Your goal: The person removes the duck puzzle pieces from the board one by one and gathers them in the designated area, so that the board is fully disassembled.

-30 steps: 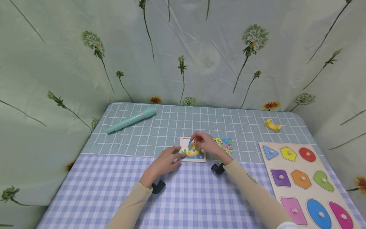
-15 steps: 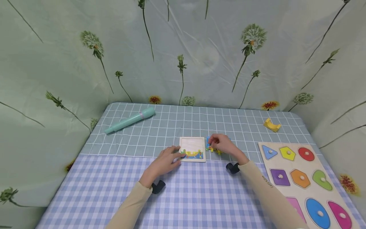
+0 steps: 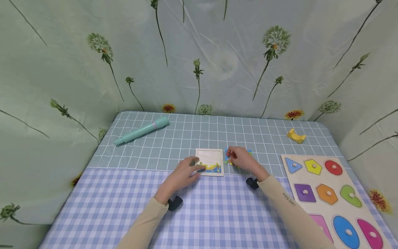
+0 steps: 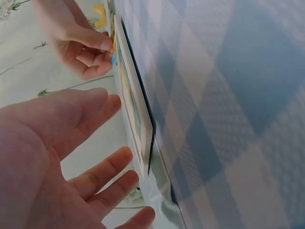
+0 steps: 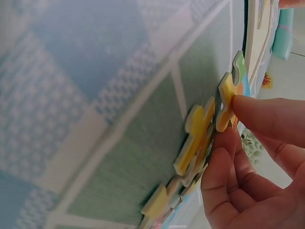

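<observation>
A small square puzzle tray (image 3: 210, 154) lies mid-table, with a row of picture pieces (image 3: 213, 168) along its near side. My left hand (image 3: 184, 173) is at the tray's left edge, fingers spread and fairly straight; in the left wrist view the left hand (image 4: 71, 143) holds nothing. To the right of the tray, my right hand (image 3: 244, 159) pinches a puzzle piece between thumb and fingers. That yellow puzzle piece (image 5: 225, 106) shows in the right wrist view, next to a green one (image 5: 239, 67). More loose pieces (image 5: 193, 138) lie under and beside the right hand, partly hidden.
At the right stands a wooden shape board (image 3: 314, 185) with several knobbed shapes. A yellow curved block (image 3: 296, 136) lies at the back right, a teal tube-like stick (image 3: 143, 130) at the back left. A floral curtain (image 3: 230, 62) hangs behind the table.
My right hand has moved right, off the tray, and the pieces in the tray's middle are gone from it. My left hand has shifted slightly right, its fingertips further over the tray.
</observation>
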A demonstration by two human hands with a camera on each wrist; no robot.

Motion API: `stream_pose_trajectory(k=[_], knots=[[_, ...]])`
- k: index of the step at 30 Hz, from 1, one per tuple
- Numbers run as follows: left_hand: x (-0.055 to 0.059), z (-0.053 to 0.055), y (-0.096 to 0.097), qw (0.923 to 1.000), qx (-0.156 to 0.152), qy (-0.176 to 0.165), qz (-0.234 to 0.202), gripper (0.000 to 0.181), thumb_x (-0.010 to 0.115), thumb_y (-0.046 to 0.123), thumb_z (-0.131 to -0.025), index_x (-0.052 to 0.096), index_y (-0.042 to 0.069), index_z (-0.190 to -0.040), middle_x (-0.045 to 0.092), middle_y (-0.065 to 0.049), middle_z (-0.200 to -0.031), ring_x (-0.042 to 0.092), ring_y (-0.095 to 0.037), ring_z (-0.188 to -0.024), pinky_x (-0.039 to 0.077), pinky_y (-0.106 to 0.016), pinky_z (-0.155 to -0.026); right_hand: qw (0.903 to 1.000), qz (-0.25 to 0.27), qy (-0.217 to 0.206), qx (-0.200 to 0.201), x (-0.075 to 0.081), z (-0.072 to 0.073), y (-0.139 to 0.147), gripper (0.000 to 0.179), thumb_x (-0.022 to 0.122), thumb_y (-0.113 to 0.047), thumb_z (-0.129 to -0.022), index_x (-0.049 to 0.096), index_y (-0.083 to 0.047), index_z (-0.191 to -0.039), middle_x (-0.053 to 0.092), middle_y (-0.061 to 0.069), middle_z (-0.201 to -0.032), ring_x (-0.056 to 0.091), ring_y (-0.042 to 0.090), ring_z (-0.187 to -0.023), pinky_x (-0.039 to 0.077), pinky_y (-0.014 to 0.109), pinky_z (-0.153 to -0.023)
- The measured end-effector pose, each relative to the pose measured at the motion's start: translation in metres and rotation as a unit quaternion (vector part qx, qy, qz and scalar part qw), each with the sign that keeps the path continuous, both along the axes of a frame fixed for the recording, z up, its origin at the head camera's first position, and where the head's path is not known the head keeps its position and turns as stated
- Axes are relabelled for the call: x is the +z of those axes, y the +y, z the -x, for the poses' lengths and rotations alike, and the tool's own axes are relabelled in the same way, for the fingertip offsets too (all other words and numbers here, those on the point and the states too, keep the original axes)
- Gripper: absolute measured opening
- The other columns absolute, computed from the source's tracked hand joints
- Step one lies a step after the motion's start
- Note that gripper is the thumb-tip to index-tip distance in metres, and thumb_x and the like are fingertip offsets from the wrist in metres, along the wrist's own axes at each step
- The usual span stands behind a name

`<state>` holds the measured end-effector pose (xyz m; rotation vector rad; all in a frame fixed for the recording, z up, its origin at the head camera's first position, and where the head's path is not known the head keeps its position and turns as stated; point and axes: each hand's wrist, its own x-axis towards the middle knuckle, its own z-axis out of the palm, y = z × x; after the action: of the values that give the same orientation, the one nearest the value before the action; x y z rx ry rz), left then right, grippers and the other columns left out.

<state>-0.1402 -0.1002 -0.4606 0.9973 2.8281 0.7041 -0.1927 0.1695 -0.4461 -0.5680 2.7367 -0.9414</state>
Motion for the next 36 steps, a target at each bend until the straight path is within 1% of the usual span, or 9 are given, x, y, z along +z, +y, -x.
stream_pose_trajectory(k=[7,16,20,22,25,29,32,34,36], knots=[[0.002,-0.001,0.010,0.9997,-0.023,0.000,0.008,0.032,0.061,0.020,-0.095,0.065,0.015,-0.126,0.046,-0.018,-0.135,0.040,-0.034,-0.127,0.033,-0.053,-0.102,0.9988,-0.017,0.043,0.018,-0.002,-0.001,0.002,0.011,0.068,0.005,-0.083,0.062,-0.005,-0.084,0.053,0.005,-0.079,0.049,0.019,-0.073,0.044,0.032,-0.062],[0.002,-0.003,0.019,0.9989,-0.042,0.000,0.021,0.032,0.062,0.018,-0.094,0.065,0.013,-0.125,0.051,-0.011,-0.131,0.045,-0.030,-0.122,0.038,-0.047,-0.100,0.9974,-0.012,0.054,0.047,-0.006,0.002,0.001,0.011,0.068,0.005,-0.084,0.064,-0.005,-0.086,0.055,0.002,-0.080,0.052,0.016,-0.074,0.047,0.030,-0.066],[0.001,-0.002,0.021,0.9988,-0.041,-0.007,0.026,0.032,0.061,0.018,-0.094,0.066,0.014,-0.125,0.052,-0.009,-0.131,0.047,-0.027,-0.120,0.039,-0.044,-0.099,0.9973,-0.006,0.058,0.044,-0.006,0.001,0.000,0.012,0.068,0.007,-0.083,0.063,-0.004,-0.085,0.055,0.002,-0.079,0.052,0.016,-0.072,0.046,0.030,-0.065],[0.000,-0.001,0.021,0.9987,-0.041,-0.008,0.029,0.032,0.060,0.018,-0.095,0.066,0.014,-0.125,0.053,-0.008,-0.131,0.048,-0.027,-0.119,0.040,-0.043,-0.098,0.9973,0.011,0.061,0.040,-0.004,0.000,-0.001,0.012,0.067,0.008,-0.083,0.064,-0.002,-0.086,0.057,0.003,-0.080,0.053,0.016,-0.073,0.046,0.030,-0.065],[0.002,-0.001,0.021,0.9985,-0.044,-0.007,0.032,0.031,0.060,0.018,-0.094,0.066,0.014,-0.125,0.054,-0.009,-0.131,0.049,-0.027,-0.117,0.041,-0.043,-0.096,0.9968,0.047,0.048,0.044,-0.003,-0.004,-0.004,0.014,0.065,0.009,-0.081,0.065,0.000,-0.092,0.061,0.005,-0.084,0.055,0.017,-0.074,0.047,0.030,-0.066],[0.005,-0.002,0.022,0.9983,-0.045,0.000,0.038,0.031,0.061,0.017,-0.094,0.067,0.013,-0.124,0.055,-0.010,-0.129,0.050,-0.027,-0.112,0.043,-0.043,-0.093,0.9941,0.068,0.019,0.083,-0.001,-0.011,-0.013,0.020,0.065,0.007,-0.080,0.066,0.002,-0.100,0.064,0.006,-0.088,0.055,0.015,-0.075,0.048,0.031,-0.069],[0.007,-0.002,0.023,0.9983,-0.042,0.001,0.041,0.030,0.061,0.017,-0.094,0.068,0.013,-0.122,0.056,-0.010,-0.128,0.051,-0.027,-0.109,0.044,-0.042,-0.090,0.9924,0.049,0.026,0.110,-0.002,-0.015,-0.022,0.022,0.066,0.007,-0.079,0.066,0.004,-0.101,0.064,0.006,-0.084,0.055,0.014,-0.074,0.045,0.041,-0.085],[0.008,-0.003,0.023,0.9984,-0.039,-0.002,0.040,0.029,0.062,0.018,-0.094,0.068,0.013,-0.122,0.056,-0.010,-0.128,0.051,-0.026,-0.107,0.045,-0.042,-0.088,0.9917,0.036,0.039,0.117,-0.003,-0.016,-0.026,0.022,0.065,0.008,-0.077,0.067,0.005,-0.099,0.063,0.007,-0.080,0.055,0.013,-0.072,0.039,0.049,-0.092],[0.008,-0.003,0.024,0.9985,-0.035,-0.004,0.043,0.029,0.062,0.018,-0.094,0.068,0.013,-0.122,0.056,-0.009,-0.128,0.051,-0.026,-0.106,0.046,-0.041,-0.087,0.9920,0.027,0.044,0.115,-0.004,-0.017,-0.029,0.025,0.063,0.010,-0.074,0.067,0.004,-0.098,0.061,0.005,-0.075,0.052,0.011,-0.068,0.029,0.056,-0.101]])
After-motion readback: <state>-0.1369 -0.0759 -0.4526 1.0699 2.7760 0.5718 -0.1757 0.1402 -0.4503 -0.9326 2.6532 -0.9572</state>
